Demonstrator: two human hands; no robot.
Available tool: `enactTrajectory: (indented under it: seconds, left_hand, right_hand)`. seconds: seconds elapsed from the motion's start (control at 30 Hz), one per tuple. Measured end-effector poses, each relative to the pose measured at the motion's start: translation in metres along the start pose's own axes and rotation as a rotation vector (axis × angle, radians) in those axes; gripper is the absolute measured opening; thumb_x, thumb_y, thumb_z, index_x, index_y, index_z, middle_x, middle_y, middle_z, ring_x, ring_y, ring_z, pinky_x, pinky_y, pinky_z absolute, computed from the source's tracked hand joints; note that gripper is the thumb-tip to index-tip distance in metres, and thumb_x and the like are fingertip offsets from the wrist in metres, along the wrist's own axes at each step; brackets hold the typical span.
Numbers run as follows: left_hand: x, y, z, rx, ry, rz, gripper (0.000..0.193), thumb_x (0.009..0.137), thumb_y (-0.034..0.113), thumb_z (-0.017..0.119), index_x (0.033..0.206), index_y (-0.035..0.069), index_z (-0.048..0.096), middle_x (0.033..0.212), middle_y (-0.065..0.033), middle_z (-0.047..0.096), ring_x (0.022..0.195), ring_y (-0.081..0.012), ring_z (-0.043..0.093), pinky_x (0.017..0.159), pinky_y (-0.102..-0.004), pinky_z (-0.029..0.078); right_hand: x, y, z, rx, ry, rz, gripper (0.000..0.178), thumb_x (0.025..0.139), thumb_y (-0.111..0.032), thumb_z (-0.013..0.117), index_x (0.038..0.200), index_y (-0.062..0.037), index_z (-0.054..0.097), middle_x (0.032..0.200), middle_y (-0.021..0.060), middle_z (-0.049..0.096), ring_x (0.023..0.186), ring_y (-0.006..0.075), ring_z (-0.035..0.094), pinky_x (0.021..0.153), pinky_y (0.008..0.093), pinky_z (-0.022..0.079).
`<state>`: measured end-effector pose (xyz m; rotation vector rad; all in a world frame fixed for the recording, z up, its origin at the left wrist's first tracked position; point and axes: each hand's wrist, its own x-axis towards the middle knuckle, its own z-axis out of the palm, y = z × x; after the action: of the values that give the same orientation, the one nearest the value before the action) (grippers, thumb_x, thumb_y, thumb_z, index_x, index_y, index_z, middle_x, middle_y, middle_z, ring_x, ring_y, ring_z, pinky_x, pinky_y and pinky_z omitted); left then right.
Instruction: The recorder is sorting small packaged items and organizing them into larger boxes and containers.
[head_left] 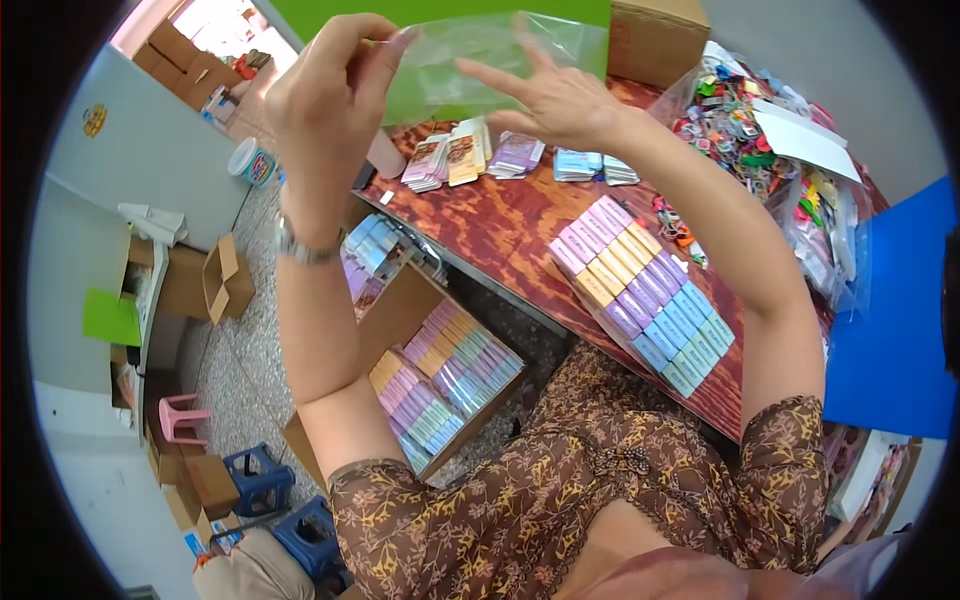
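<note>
Raised above the far part of the table, a clear plastic bag [450, 75] hangs from my left hand [345, 90], whose thumb and fingers pinch its left end. My right hand [565, 105] is at the bag's right part with its fingers spread. Whether those fingers are inside the bag or just against it, I cannot tell. Below my right forearm sits a block of small boxes [645, 290] in rows of pink, orange, purple, blue and green. Stacks of printed cards [465, 155] lie beyond it, under my hands.
The red-brown patterned table [470, 235] is in front of me. An open carton [455, 440] with more boxed rows stands below at left. A large bag of colourful trinkets [740, 130] lies at far right, near a blue panel [890, 310]. Blue stools [260, 478] are on the floor.
</note>
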<state>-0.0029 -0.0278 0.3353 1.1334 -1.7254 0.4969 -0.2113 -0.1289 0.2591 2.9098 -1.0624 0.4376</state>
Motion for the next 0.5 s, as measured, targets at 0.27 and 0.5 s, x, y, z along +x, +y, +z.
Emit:
enactTrajectory:
  seconds: [0.27, 0.5]
  left_hand:
    - [-0.114, 0.026, 0.05, 0.161, -0.281, 0.379, 0.012, 0.079, 0.011, 0.064, 0.085, 0.012, 0.054, 0.068, -0.0015, 0.048, 0.052, -0.0139, 0.055, 0.042, -0.028, 0.044]
    - [-0.192, -0.006, 0.157, 0.02, -0.419, -0.061, 0.01, 0.086, 0.016, 0.064, 0.089, 0.009, 0.057, 0.075, -0.0097, 0.063, 0.058, -0.0306, 0.065, 0.048, -0.0403, 0.051]
  right_hand:
    - [-0.011, 0.03, 0.114, 0.008, -0.044, -0.171, 0.065, 0.097, -0.056, 0.051, 0.155, -0.0402, 0.027, 0.16, 0.0289, 0.016, 0.113, 0.0456, 0.061, 0.097, 0.0491, 0.051]
    - [-0.047, 0.116, 0.182, 0.252, -0.515, 0.119, 0.058, 0.098, -0.058, 0.043, 0.152, -0.0374, 0.036, 0.114, 0.0172, 0.07, 0.104, 0.0391, 0.067, 0.091, 0.0474, 0.052]
